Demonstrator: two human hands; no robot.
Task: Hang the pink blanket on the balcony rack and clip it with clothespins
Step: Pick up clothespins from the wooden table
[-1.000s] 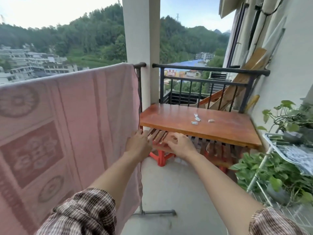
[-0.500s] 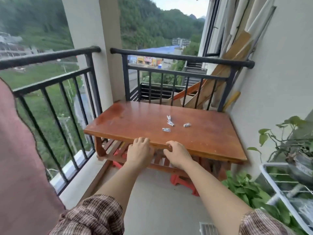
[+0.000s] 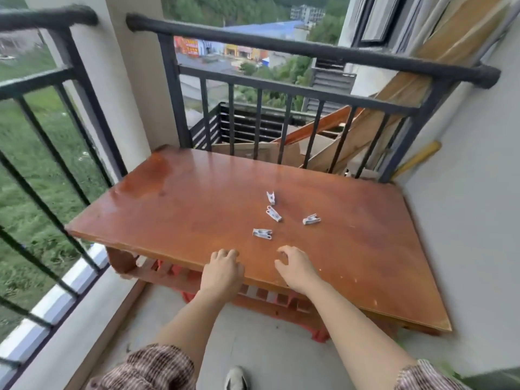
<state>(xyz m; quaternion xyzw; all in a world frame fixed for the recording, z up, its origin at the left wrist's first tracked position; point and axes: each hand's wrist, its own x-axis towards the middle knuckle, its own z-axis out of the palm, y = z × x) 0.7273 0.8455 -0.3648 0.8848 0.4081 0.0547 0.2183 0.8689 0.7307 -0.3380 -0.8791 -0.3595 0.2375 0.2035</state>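
Observation:
Several small white clothespins (image 3: 272,215) lie loose in the middle of a red-brown wooden table (image 3: 174,209). My left hand (image 3: 222,273) hovers over the table's near edge, fingers curled downward, holding nothing. My right hand (image 3: 297,268) is beside it, fingers spread and arched above the tabletop, a short way in front of the nearest clothespin (image 3: 262,233). The pink blanket is out of view.
A black metal balcony railing (image 3: 304,49) runs behind the table and along the left side. A white pillar (image 3: 112,88) stands at the corner. Wooden boards (image 3: 416,94) lean at the back right. A white wall (image 3: 478,220) borders the table's right.
The view has swung right and down, away from the pink blanket, and closer to the table. Both hands have risen from the table's front edge to over its top, the right one opening.

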